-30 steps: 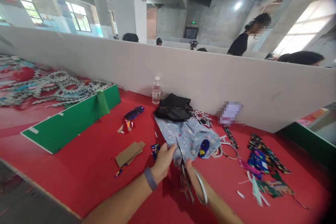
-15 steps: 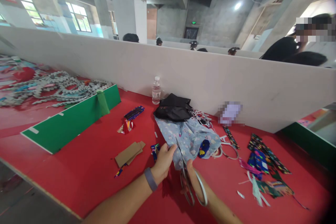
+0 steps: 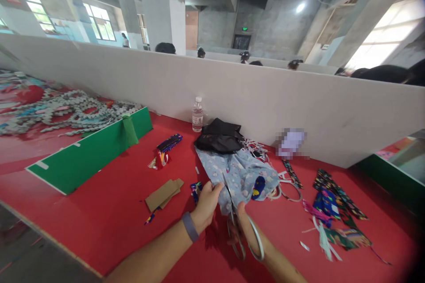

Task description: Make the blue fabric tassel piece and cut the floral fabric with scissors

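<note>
A light blue printed cloth (image 3: 237, 172) lies on the red table (image 3: 109, 212). My left hand (image 3: 206, 203) pinches the cloth's near edge. My right hand (image 3: 247, 225) grips large silver scissors (image 3: 244, 234), whose blades point up into the cloth beside my left fingers. A grey band sits on my left wrist. A black bag (image 3: 219, 136) rests on the cloth's far end.
A water bottle (image 3: 197, 115) stands by the grey partition wall (image 3: 232, 93). Brown cardboard pieces (image 3: 162, 193), a green divider board (image 3: 89, 152), colourful fabric strips (image 3: 332, 205) and a patterned bundle (image 3: 168, 146) lie around. Heads of other people show beyond the wall.
My hands and scissors have barely shifted. A person in black behind the partition walked right and out of view.
</note>
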{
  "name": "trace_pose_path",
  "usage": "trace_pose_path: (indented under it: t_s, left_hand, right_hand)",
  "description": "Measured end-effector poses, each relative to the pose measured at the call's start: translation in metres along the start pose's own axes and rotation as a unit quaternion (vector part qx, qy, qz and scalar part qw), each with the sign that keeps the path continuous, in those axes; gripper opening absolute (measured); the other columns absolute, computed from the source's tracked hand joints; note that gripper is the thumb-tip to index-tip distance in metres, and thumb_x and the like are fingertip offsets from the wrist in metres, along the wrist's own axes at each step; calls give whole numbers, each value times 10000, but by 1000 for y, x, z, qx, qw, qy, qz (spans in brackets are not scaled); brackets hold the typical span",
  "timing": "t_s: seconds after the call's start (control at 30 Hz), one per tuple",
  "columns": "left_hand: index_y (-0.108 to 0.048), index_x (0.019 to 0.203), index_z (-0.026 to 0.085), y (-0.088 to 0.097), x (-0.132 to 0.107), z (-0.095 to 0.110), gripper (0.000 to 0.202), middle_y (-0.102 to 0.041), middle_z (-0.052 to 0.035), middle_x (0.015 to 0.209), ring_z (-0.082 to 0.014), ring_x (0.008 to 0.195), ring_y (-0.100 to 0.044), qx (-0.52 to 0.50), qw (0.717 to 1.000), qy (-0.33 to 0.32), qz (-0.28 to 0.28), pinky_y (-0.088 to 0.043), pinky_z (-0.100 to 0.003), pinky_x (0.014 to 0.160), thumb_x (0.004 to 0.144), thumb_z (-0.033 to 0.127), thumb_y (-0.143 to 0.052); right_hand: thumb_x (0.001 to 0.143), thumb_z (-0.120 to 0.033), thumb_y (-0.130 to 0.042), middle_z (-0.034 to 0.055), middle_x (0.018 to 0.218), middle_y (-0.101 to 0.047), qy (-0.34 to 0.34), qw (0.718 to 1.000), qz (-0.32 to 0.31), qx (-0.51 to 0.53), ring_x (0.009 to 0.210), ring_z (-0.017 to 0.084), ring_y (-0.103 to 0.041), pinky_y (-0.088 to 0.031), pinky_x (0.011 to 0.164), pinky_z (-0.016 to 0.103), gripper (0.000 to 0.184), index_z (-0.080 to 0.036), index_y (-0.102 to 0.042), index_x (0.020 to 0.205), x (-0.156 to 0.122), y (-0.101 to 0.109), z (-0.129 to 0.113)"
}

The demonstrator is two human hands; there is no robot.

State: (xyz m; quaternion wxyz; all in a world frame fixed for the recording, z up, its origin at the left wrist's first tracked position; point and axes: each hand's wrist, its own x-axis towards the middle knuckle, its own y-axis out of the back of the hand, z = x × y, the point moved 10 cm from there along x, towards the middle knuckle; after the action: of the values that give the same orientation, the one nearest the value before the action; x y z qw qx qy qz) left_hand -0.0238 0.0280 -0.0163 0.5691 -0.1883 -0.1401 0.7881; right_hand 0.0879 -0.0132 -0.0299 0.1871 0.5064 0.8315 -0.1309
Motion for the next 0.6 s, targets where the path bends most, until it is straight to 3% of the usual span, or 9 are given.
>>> trace_pose_path:
  t_s: [0.2,0.6]
  left_hand:
    - [-632,926,146,1,0,-2,321,-684,-77,892,-204,794,-626,6,1000,0,-2,-481,-323,756,717,391,-639]
    - [-622,955,142,-2,-1,-1,302,-684,-88,941,-221,859,-631,9,1000,-10,-12,-476,-324,776,754,367,-604]
  right_hand:
    - [568,-904,-234,-31,462,-369,-20,998,-13,54,380,88,-358,-483,501,303,730,-199,-412,498,3,-2,10]
    - [542,-916,-208,-47,403,-344,-22,999,6,35,354,81,-327,-458,445,284,732,-207,-384,491,-2,0,6]
